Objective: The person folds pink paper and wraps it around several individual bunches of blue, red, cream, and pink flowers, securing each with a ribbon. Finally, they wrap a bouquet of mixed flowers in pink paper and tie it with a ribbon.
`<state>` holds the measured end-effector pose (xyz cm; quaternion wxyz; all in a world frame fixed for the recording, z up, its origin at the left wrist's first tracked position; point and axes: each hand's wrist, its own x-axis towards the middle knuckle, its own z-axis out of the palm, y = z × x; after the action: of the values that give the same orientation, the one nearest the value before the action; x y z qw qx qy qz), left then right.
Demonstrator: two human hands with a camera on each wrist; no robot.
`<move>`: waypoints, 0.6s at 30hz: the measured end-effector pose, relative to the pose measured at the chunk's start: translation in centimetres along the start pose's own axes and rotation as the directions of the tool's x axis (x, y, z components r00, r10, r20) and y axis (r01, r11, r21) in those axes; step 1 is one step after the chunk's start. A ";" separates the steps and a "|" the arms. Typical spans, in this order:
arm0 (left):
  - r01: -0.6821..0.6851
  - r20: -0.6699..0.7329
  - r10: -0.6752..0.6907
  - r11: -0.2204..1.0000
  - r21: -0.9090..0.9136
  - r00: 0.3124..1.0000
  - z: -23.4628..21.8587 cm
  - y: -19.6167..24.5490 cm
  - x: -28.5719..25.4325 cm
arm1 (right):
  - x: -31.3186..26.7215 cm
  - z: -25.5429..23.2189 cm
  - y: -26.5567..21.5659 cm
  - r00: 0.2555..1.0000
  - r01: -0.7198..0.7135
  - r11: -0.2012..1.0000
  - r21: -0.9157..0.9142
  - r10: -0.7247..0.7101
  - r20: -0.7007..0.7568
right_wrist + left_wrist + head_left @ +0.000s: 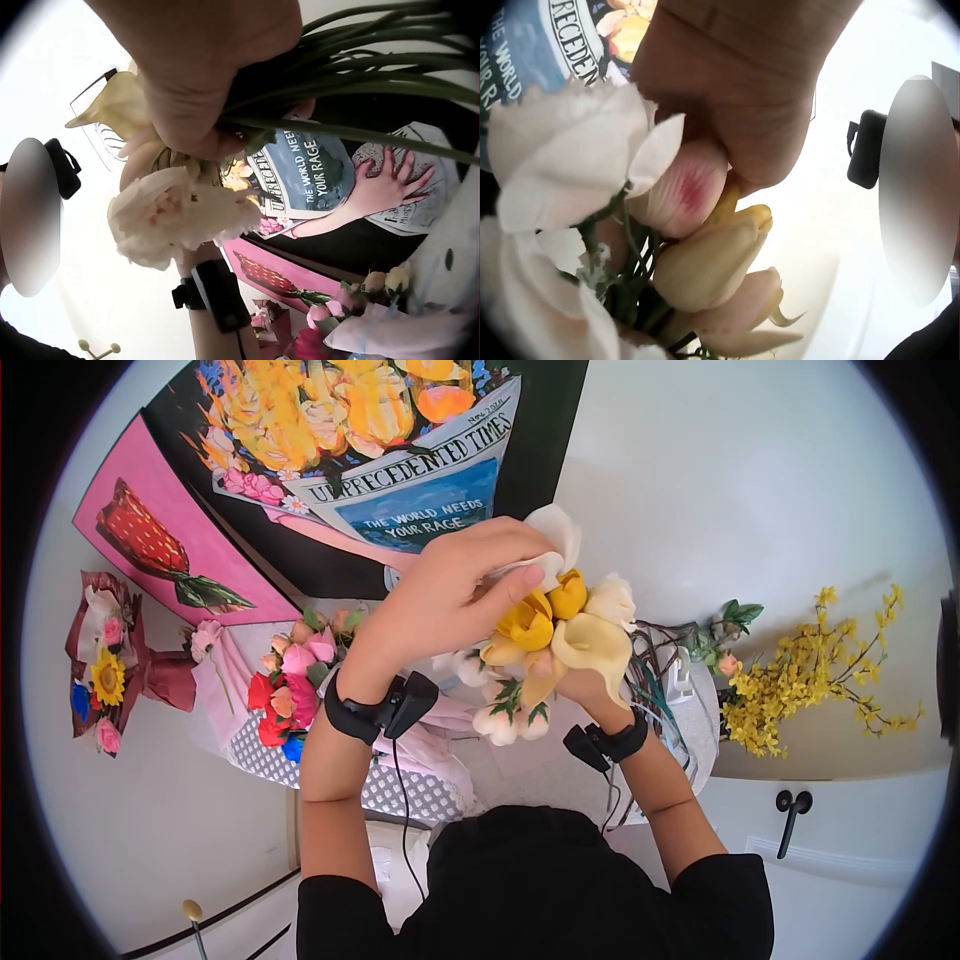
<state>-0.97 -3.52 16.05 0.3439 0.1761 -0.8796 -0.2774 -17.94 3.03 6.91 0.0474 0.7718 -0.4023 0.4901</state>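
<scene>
My right hand (217, 82) grips a bundle of green stems (375, 71) just below the flower heads; in the head view most of this hand (592, 688) is hidden under the blooms. The bouquet carries yellow tulips (525, 622), a cream calla lily (592, 650), a white ruffled bloom (610, 603) and pale tulips (705, 259). My left hand (450, 595) reaches over the top of the bouquet, thumb and fingers pinching a white calla lily (556, 532) at its far side. White roses (570, 157) hang close below that hand in the left wrist view.
Pink wrapped flowers (300, 660) lie on the table to the left, beside a wrapped sunflower bouquet (107, 678). Yellow blossom branches (800, 685) and loose stems (665, 670) are on the right. Behind stand a newspaper bouquet painting (410, 490) and a pink strawberry painting (180, 540).
</scene>
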 end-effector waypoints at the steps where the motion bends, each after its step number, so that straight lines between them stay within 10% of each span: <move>1: -0.001 0.000 0.001 1.000 0.001 1.000 0.1 -0.2 -0.1 | 0.1 0.1 -0.3 0.981 -0.193 0.933 0.305 0.195 0.023; 3: 0.119 -0.098 -0.125 0.991 -0.065 0.987 1.0 -1.2 -0.5 | -0.3 0.2 0.0 0.923 -0.361 0.739 0.569 0.371 0.103; 5: 0.182 -0.076 -0.191 0.976 -0.116 0.979 2.4 -2.0 -0.7 | -1.3 0.3 0.9 0.984 -0.171 0.957 0.234 0.152 0.098; 13: 0.104 -0.240 -0.378 0.696 -0.710 0.894 3.0 -2.3 -1.7 | -1.9 -1.2 0.6 0.998 0.060 0.988 -0.143 -0.059 0.012; 17: 0.350 -0.035 -0.467 0.707 -0.615 0.883 3.2 -5.7 -3.7 | -1.4 -1.8 0.6 0.999 0.019 0.980 -0.198 -0.008 0.052; 18: 0.439 0.195 -0.449 0.538 -0.720 0.872 3.6 -5.8 -4.2 | -1.3 -1.9 0.6 0.998 0.009 0.978 -0.209 0.004 0.063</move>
<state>0.13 -4.68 8.19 0.3090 0.2385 -0.6113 -0.6884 -19.92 4.27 6.69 0.1163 0.7781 -0.4521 0.4204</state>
